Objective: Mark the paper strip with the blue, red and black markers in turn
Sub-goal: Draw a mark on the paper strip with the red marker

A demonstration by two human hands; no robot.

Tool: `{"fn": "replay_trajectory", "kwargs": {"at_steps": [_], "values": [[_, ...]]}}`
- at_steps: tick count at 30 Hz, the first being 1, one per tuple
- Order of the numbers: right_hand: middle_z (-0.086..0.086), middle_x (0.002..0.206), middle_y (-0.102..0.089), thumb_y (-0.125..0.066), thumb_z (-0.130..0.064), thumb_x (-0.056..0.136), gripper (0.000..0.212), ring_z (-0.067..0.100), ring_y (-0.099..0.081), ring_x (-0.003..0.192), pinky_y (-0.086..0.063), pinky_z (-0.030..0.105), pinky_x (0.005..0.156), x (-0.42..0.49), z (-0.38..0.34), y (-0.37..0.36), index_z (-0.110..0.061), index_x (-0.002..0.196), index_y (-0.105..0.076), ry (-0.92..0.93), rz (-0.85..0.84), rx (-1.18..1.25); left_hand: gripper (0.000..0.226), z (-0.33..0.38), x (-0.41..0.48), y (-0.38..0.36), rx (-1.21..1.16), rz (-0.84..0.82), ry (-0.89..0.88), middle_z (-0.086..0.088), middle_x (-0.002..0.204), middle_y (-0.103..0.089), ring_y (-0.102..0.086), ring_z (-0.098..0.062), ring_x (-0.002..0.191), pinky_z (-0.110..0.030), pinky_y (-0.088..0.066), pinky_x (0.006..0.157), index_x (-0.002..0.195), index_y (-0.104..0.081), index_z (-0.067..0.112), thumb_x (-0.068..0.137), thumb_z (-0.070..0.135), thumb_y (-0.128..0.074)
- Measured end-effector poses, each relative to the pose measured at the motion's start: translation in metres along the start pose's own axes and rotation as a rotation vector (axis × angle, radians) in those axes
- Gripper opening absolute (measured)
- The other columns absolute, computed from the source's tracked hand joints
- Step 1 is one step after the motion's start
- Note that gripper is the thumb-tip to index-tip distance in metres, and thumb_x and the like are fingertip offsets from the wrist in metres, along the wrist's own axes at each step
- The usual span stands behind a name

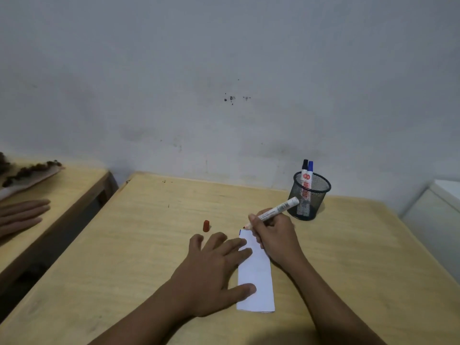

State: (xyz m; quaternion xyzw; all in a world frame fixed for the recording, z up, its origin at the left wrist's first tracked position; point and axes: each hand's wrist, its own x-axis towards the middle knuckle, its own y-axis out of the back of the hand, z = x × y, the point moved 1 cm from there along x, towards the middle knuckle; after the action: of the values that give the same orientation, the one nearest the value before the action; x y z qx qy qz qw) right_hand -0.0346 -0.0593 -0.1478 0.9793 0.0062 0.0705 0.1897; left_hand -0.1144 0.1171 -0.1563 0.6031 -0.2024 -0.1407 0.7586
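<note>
The left hand (pixel 211 267) is lying flat with fingers spread, pinning the white paper strip (pixel 256 277) on the pale wooden table (pixel 348 245) so it cannot slide, while the right hand (pixel 276 235) is gripping the uncapped red-tipped white marker (pixel 276 210), its tip just beyond the fingertips at the strip's far edge.

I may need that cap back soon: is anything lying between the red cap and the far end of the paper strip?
In the head view, only bare table lies between the red cap and the paper strip; the left hand's fingertips sit just nearer.
</note>
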Motion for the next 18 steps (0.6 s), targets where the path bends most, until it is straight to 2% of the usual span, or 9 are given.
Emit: {"fn": "replay_trajectory", "kwargs": {"at_steps": [4,9,11,14,18], "values": [[-0.009,0.074,-0.074,-0.065,-0.029,0.096,0.021,-0.001,-0.070,0.071,-0.049,0.008,0.061,0.0028,0.0038,-0.0029,-0.013,0.084,-0.071,0.042,-0.013,-0.062,0.073,-0.0005,0.0017,0.0004,-0.026,-0.044,0.023,0.018,0.160,-0.023,-0.016,-0.014,0.145,-0.059,-0.011,0.112,0.149,-0.029,0.042,0.086,0.078,-0.031],[-0.008,0.071,-0.071,-0.065,-0.029,0.095,0.023,0.006,-0.069,0.070,-0.050,0.018,0.065,0.0030,0.0043,-0.0040,-0.023,0.073,-0.066,0.074,-0.009,-0.094,0.077,0.0001,-0.0009,-0.0032,-0.033,-0.065,0.032,0.018,0.163,-0.016,-0.009,-0.017,0.149,-0.061,-0.006,0.115,0.152,-0.023,0.041,0.085,0.079,-0.032],[-0.008,0.071,-0.070,-0.065,-0.030,0.095,0.022,0.007,-0.067,0.069,-0.049,0.022,0.066,0.0027,0.0048,-0.0048,-0.019,0.077,-0.068,0.068,0.000,-0.091,0.077,0.0002,-0.0008,-0.0028,-0.027,-0.065,0.028,0.017,0.163,-0.016,-0.010,-0.017,0.149,-0.062,-0.007,0.115,0.152,-0.023,0.041,0.084,0.079,-0.031],[-0.008,0.074,-0.068,-0.064,-0.032,0.096,0.024,0.004,-0.064,0.069,-0.046,0.018,0.065,0.0028,0.0063,-0.0060,-0.010,0.088,-0.071,0.053,0.005,-0.107,0.077,0.0006,-0.0002,-0.0019,-0.025,-0.065,0.028,0.016,0.162,-0.018,-0.011,-0.017,0.148,-0.063,-0.009,0.114,0.151,-0.023,0.042,0.084,0.079,-0.030],[-0.009,0.077,-0.069,-0.063,-0.037,0.096,0.029,0.004,-0.065,0.070,-0.045,0.015,0.063,0.0038,0.0074,-0.0073,-0.010,0.094,-0.074,0.058,0.013,-0.174,0.075,0.0018,0.0004,0.0009,-0.037,-0.036,0.024,0.013,0.157,-0.028,-0.017,-0.013,0.144,-0.063,-0.013,0.113,0.148,-0.030,0.041,0.083,0.078,-0.033]]}}
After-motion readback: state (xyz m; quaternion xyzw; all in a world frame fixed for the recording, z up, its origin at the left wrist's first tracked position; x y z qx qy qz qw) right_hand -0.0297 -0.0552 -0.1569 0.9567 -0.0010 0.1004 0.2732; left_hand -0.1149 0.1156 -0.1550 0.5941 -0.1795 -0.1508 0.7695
